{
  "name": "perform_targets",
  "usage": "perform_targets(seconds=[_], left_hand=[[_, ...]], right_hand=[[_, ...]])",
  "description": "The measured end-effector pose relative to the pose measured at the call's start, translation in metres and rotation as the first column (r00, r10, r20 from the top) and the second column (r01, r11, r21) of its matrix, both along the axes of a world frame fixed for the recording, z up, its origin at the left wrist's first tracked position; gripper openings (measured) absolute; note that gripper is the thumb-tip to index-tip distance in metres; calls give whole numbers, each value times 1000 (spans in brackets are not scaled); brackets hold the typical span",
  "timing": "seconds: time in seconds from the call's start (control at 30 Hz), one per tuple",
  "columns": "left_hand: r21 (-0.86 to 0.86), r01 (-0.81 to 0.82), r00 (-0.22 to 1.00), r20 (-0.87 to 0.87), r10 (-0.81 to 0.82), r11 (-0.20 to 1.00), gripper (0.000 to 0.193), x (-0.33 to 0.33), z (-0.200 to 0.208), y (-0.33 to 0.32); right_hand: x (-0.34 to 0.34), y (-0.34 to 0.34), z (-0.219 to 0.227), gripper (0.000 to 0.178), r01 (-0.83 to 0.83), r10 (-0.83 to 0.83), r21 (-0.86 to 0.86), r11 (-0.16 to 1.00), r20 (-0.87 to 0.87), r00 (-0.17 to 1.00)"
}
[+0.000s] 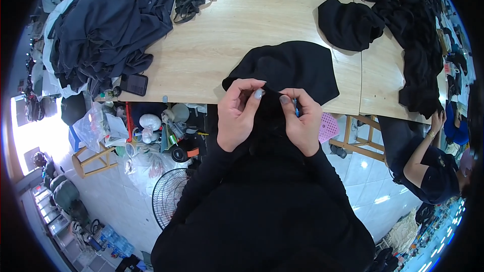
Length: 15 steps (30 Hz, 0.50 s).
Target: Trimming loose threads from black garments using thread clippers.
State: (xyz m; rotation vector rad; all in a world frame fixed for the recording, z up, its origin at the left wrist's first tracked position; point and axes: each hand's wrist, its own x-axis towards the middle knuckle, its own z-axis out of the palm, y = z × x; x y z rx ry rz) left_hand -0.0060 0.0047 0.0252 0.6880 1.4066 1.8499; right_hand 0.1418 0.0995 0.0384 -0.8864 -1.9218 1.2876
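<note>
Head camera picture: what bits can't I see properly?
In the head view:
Blue thing at the right hand: mostly hidden by that hand.
Black cloth: its near part blends into the black clothes.
Fan: partly covered by the left sleeve.
Black straps: cut off by the top edge.

A black phone (134, 84) lies on the table (252, 10).

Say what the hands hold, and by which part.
The left hand and right hand pinch the black cloth by its near edge. The right hand also has a small blue item, mostly hidden.
</note>
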Motion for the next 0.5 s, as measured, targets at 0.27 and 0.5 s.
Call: perform_targets(seconds=[0.27, 0.5], left_hand=[[-20, 39, 807, -589, -43, 999, 46, -27, 34, 15], [-137, 564, 825, 48, -563, 814, 25, -28, 33, 4]], right_hand=[[22, 29, 25, 7, -133, 106, -345, 929, -96, 990], [18, 40, 45, 10, -135, 91, -262, 956, -176, 980]])
